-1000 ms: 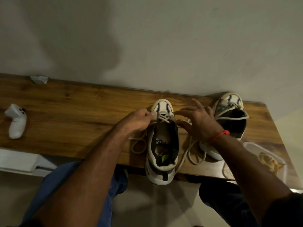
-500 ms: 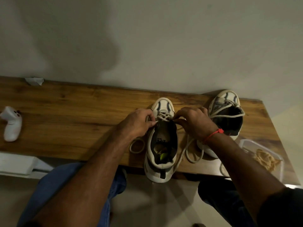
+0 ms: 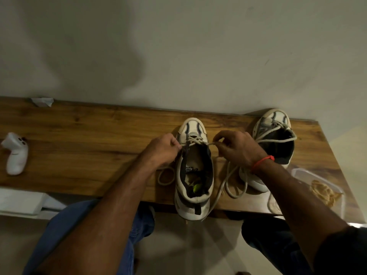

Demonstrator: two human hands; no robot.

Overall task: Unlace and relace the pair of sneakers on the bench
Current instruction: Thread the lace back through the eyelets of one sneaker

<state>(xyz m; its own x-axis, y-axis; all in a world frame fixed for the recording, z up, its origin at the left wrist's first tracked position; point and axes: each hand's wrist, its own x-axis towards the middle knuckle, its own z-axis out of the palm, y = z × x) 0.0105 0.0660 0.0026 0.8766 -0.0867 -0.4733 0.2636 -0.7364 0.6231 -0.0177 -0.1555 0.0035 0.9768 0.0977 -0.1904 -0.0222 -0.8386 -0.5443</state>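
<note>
Mid-lacing on near sneaker [image 3: 193, 171], bench [image 3: 89, 139] centre: left hand [image 3: 162, 148] at 9 o'clock and right hand [image 3: 236, 149] at 3 each pinched the lace [image 3: 210, 143] taut at the toe-end eyelets; second sneaker [image 3: 276, 139] at 2 o'clock; next move probably threads the following eyelet.

— Any writing you can make out from here?

— Only one bit: a dark printed mark on the pale insole [image 3: 193, 169] of the nearer sneaker [image 3: 193, 175]. It sits upside down to us; I can't read the letters surely.

— Nothing on the other sneaker [image 3: 275, 143]?

— Just blue stripes on its toe, no lettering I can read.
</note>
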